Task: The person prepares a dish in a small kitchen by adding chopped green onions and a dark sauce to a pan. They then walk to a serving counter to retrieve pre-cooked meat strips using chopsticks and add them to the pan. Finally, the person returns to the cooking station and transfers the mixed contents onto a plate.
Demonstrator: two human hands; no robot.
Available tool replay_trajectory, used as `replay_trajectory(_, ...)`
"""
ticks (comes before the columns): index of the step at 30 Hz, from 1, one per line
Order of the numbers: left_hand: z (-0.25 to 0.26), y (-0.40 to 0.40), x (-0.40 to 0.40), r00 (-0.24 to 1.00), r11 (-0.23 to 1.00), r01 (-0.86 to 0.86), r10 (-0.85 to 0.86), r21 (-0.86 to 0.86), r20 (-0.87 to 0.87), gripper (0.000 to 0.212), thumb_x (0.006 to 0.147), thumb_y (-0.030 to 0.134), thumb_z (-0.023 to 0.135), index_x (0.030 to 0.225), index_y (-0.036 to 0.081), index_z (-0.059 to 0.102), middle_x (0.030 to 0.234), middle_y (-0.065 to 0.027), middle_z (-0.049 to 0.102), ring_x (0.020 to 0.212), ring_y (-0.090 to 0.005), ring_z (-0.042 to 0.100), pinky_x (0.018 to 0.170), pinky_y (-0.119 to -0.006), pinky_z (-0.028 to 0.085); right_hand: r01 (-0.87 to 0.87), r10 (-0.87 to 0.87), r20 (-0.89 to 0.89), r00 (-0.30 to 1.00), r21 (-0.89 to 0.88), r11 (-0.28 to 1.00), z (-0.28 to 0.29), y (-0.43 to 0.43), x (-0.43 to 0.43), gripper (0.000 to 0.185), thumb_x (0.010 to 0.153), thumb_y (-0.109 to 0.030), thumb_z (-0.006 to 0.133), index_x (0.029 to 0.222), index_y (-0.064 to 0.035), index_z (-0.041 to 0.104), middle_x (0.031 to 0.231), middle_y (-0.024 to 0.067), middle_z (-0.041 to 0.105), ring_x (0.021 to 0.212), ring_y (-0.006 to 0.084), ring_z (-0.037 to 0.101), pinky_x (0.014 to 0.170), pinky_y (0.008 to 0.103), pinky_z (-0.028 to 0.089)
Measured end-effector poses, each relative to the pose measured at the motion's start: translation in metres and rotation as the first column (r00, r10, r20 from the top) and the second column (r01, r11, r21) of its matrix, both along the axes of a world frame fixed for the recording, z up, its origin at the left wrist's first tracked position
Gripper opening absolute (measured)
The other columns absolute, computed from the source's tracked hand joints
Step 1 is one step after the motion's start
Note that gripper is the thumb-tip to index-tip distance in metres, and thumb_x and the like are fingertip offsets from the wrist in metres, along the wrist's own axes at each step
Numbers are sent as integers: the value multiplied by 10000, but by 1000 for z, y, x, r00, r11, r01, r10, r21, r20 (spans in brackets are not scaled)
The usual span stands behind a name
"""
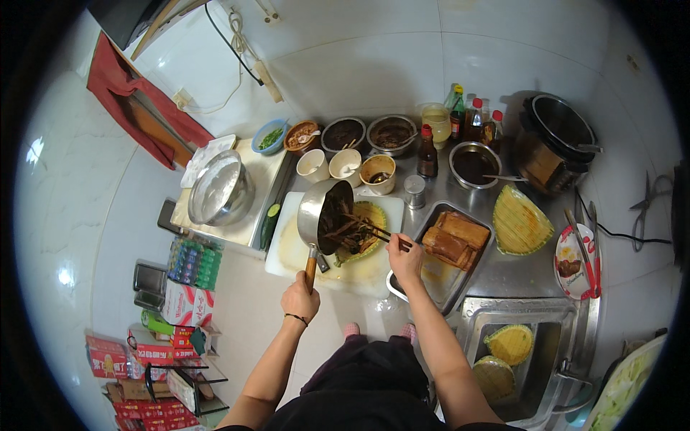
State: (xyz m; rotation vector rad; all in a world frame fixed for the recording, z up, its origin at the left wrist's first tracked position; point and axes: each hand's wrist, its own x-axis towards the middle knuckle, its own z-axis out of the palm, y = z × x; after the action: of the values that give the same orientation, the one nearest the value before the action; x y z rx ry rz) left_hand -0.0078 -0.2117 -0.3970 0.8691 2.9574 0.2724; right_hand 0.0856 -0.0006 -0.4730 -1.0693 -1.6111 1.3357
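Note:
My left hand grips the wooden handle of a metal saucepan, which is tipped to the right over a white cutting board. My right hand holds dark chopsticks whose tips reach the brown strips of food at the pan's mouth. Beneath lies a yellow-green woven-pattern plate, partly covered by the food and the pan. A dark knife handle shows below the pan. To the right, a metal tray holds browned slabs of food.
Bowls of sauces, white tubs, bottles and a shaker line the back. A half cucumber and a steel bowl are left. At right are a pressure-cooker-like pot, tongs and a sink with plates.

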Motion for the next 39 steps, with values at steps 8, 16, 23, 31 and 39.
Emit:
replay_trajectory(8, 10, -4, 0, 1000, 1000, -7, 7, 17, 13, 379, 698, 124, 575, 1063, 77, 487, 754, -209, 609, 691, -401, 580, 614, -482, 460, -59, 59, 44, 997, -4, 998, 19, 6, 8, 222, 819, -253, 556, 822, -47, 639, 657, 143, 625, 636, 289, 625, 583, 356, 472)
replay_trajectory(16, 13, 0, 5, 999, 999, 33, -33, -13, -17, 362, 698, 110, 565, 1046, 59, 482, 729, -199, 611, 659, -379, 591, 591, -467, 467, -138, 151, -206, 967, 72, 988, 51, -26, -15, 164, 847, -192, 559, 924, -57, 612, 635, 113, 618, 576, 209, 625, 548, 298, 476)
replay_trajectory(23, 14, -1, 2, 999, 999, 34, -34, 4, 9, 367, 701, 117, 569, 1051, 61, 479, 736, -210, 609, 664, -393, 584, 595, -479, 462, -57, 60, -143, 988, 21, 998, 12, -17, -32, 198, 826, -217, 570, 849, -34, 643, 636, 125, 629, 605, 241, 640, 568, 317, 476)
replay_trajectory(31, 8, -1, -2, 999, 999, 42, -42, -9, -10, 364, 700, 92, 559, 1048, 54, 463, 722, -205, 609, 653, -385, 588, 592, -473, 463, -31, 4, -154, 988, -175, 984, 19, -11, -16, 232, 838, -212, 552, 845, 2, 642, 618, 91, 642, 585, 171, 641, 575, 264, 484)
replay_trajectory(39, 11, -2, -5, 1000, 1000, 17, -17, -15, -5, 359, 700, 105, 564, 1046, 59, 478, 716, -213, 608, 651, -389, 589, 596, -475, 467, -17, -1, -96, 995, -190, 982, 22, 5, -8, 278, 856, -219, 499, 768, 21, 608, 609, 85, 638, 553, 146, 624, 547, 264, 486)
